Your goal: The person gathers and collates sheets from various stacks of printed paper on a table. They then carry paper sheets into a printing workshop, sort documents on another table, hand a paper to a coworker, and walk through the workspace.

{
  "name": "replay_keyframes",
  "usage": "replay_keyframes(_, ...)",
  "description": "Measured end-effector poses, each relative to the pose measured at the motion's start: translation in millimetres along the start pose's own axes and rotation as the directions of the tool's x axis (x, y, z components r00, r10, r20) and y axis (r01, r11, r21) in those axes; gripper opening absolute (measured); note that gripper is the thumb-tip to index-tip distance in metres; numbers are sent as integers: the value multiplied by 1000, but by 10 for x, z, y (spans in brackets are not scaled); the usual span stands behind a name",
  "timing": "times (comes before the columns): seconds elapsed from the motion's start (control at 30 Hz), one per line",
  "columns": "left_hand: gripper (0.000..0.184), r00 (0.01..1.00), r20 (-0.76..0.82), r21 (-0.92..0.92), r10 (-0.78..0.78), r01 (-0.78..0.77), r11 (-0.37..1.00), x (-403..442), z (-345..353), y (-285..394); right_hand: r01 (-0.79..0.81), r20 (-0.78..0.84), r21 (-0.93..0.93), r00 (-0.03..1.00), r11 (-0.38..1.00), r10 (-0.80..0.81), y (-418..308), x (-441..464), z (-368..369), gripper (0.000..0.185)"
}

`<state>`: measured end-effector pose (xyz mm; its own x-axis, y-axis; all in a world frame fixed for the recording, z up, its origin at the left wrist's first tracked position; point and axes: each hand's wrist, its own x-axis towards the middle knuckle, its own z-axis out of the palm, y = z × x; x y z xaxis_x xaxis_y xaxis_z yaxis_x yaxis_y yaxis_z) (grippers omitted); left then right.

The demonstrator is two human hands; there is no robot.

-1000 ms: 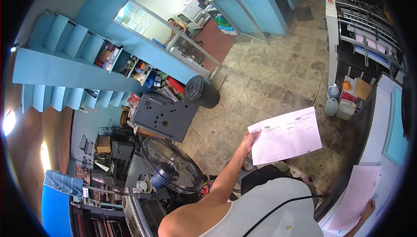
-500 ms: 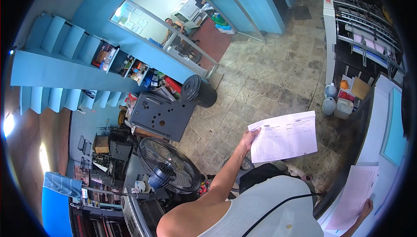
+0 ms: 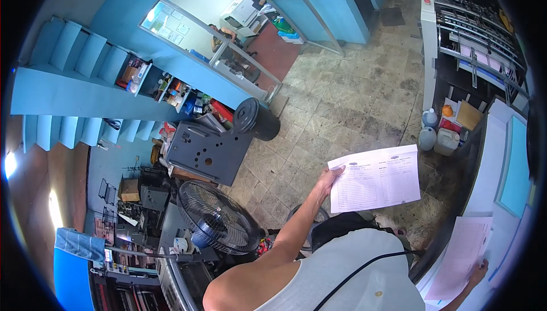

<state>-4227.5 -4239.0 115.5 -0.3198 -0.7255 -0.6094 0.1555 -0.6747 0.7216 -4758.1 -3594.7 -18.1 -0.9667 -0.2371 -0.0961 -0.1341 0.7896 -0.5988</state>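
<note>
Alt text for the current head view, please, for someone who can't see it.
A person's left hand holds a printed sheet over a tiled floor, while the right hand is at the edge of a pink sheet on a white surface. Around them are a fan, a lidded bin and a large machine.

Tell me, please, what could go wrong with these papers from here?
The left grip holds the printed sheet at one edge only, so it might bend or slip. The fan stands on that side; if it runs, its air could flutter the printed sheet. The right grip is at the edge of the pinkish sheet, which could perhaps crease or shift.
</note>
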Motion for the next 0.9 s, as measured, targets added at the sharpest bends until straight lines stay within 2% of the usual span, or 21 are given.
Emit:
replay_keyframes(0.07,39,988,-140,253,57,-19,967,44,-59,-36,102,-177,-250,973,963,-149,-68,9,-38,32)
replay_keyframes(0.1,43,964,-254,419,76,39,907,147,-243,-69,-34,-161,17,986,999,37,245,153,55,31)
replay_keyframes(0.13,45,992,-86,356,91,-55,933,-35,-175,-31,64,-216,-100,973,993,-84,134,25,-40,31)
replay_keyframes(0.17,48,993,79,259,83,-101,961,-188,-90,72,213,-309,-214,911,953,-273,100,-85,-116,29)
replay_keyframes(0.2,45,984,134,221,-114,83,972,13,-168,59,76,-325,-196,936,978,-138,-694,-387,-409,25)
replay_keyframes(0.23,39,990,98,152,-104,89,984,164,-147,10,-116,-336,-240,941,964,29,-1676,-687,-619,21)
replay_keyframes(0.27,37,992,120,119,-27,13,993,165,-17,-2,-144,-325,-328,945,934,32,-1858,-777,-659,21)
replay_keyframes(0.33,37,999,51,118,-1,-5,993,130,137,45,5,14,-639,1000,769,5,-1530,-909,-505,22)
replay_keyframes(0.37,37,998,54,129,-8,1,992,137,182,103,24,127,-664,989,747,81,-1512,-1004,-459,22)
replay_keyframes(0.4,38,995,97,149,-18,3,989,173,274,115,14,118,-669,989,744,87,-1503,-1023,-463,22)
replay_keyframes(0.47,39,988,147,159,-40,16,987,119,196,220,-71,-51,-342,997,937,57,-1701,-1388,-546,24)
replay_keyframes(0.5,39,982,178,154,-64,36,987,171,179,231,-198,-82,-231,979,952,184,-1889,-1462,-593,25)
replay_keyframes(0.53,39,973,217,149,-84,52,987,218,188,262,-209,-93,-236,977,949,192,-1870,-1542,-582,25)
replay_keyframes(0.6,38,965,254,135,-71,37,990,206,384,313,-107,-137,25,985,994,109,-1806,-1583,-358,14)
replay_keyframes(0.7,36,966,252,164,-59,17,986,221,594,342,-12,-27,238,999,971,19,-2014,-1658,92,10)
replay_keyframes(0.77,35,945,314,159,-92,44,986,226,661,398,136,6,330,989,934,-146,-2520,-1809,257,23)
replay_keyframes(0.8,35,931,349,157,-106,53,986,224,687,457,97,36,471,991,877,-129,-3112,-2013,140,32)
replay_keyframes(0.87,33,927,366,208,-85,8,978,212,623,526,252,-66,523,964,814,-257,-4133,-2351,-224,44)
replay_keyframes(0.9,31,918,375,191,-131,62,980,264,610,508,344,-110,550,933,761,-342,-4452,-2501,-395,51)
